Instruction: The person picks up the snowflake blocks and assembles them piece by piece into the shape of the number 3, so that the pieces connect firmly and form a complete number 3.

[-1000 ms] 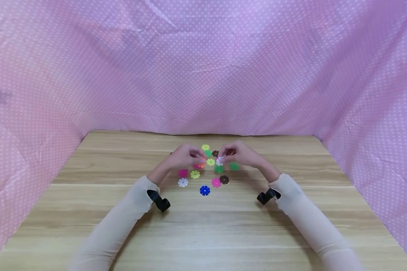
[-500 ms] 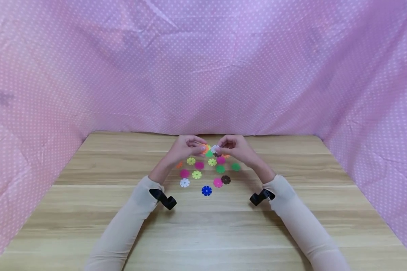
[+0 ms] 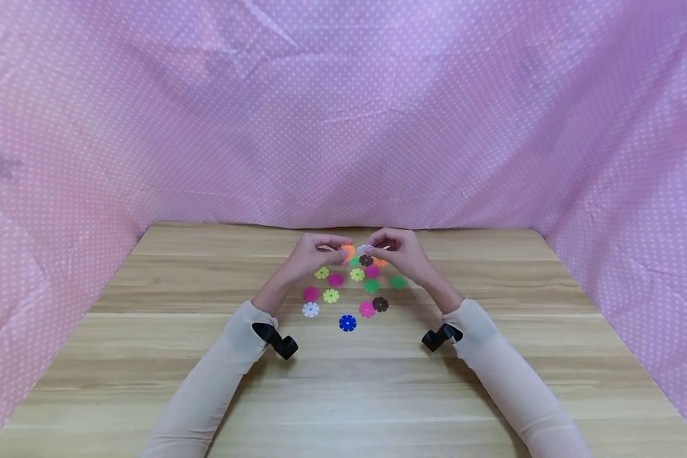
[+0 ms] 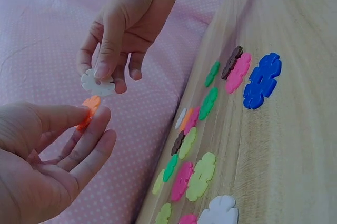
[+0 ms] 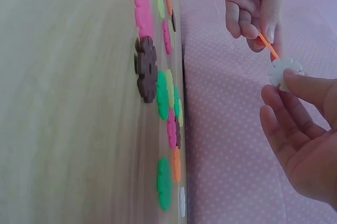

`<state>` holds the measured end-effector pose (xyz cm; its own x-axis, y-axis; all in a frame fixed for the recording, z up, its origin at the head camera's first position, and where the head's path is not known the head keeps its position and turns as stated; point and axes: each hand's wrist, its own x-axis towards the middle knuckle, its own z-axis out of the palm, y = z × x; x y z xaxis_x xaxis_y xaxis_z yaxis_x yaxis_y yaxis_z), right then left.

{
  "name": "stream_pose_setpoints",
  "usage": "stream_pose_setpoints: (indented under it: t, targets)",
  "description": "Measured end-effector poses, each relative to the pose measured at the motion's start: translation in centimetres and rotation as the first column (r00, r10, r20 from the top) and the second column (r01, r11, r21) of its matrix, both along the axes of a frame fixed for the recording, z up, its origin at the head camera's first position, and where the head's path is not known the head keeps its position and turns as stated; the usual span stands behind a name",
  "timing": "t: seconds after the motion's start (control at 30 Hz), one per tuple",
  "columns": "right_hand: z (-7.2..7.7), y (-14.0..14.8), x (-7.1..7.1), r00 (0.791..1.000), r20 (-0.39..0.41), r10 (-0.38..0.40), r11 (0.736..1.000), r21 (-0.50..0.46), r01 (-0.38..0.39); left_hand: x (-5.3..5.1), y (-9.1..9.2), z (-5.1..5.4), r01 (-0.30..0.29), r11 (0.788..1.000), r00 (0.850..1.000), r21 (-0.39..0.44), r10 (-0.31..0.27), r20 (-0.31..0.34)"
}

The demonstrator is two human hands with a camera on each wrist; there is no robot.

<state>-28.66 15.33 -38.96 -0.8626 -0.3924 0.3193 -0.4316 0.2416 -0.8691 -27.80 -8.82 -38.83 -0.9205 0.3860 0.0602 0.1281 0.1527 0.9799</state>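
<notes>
In the head view my left hand (image 3: 315,254) pinches an orange notched plastic disc (image 4: 89,110) between thumb and fingers. My right hand (image 3: 402,253) pinches a white disc of the same flower-like shape (image 4: 97,83). Both discs are held up above the table. The orange one stands edge-on to the white disc (image 5: 286,73) in the right wrist view, their rims very close together; whether they touch or interlock I cannot tell. Nearest below the hands lie a brown disc (image 3: 366,260), a green disc (image 3: 371,286) and a yellow disc (image 3: 357,275).
More discs are scattered on the wooden table (image 3: 343,394): a blue one (image 3: 347,323) closest to me, a white one (image 3: 311,310) on the left, a pink one (image 3: 367,310) beside a brown one (image 3: 380,304). A pink dotted cloth (image 3: 343,127) hangs around the table's far side and flanks.
Both hands have moved up and away from me, bringing the orange and white discs closer together. Over the last half second the left hand has shifted only slightly, with its orange disc turning.
</notes>
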Motion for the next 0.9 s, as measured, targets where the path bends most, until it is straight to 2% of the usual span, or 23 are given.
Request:
stream_pose_setpoints:
  t: [0.2, 0.6, 0.8, 0.9]
  targets:
    - [0.12, -0.29, 0.19, 0.999, -0.043, -0.009, 1.0, 0.004, 0.009, 0.07, 0.06, 0.15, 0.023, 0.998, 1.0, 0.064, -0.024, 0.01]
    - [0.11, -0.59, 0.68, 0.992, -0.112, -0.053, 0.998, 0.026, 0.056, 0.19, -0.04, 0.07, 0.03, 0.998, 1.0, 0.048, -0.03, 0.0]
    - [0.24, -0.52, 0.74, 0.991, -0.121, -0.047, 0.998, 0.031, 0.052, 0.3, 0.15, 0.09, -0.012, 0.996, 0.999, 0.088, 0.009, 0.031]
    - [0.31, -0.47, 0.75, 0.992, -0.12, -0.04, 0.999, 0.025, 0.044, 0.27, 0.15, 0.07, -0.03, 0.996, 0.999, 0.078, 0.029, 0.016]
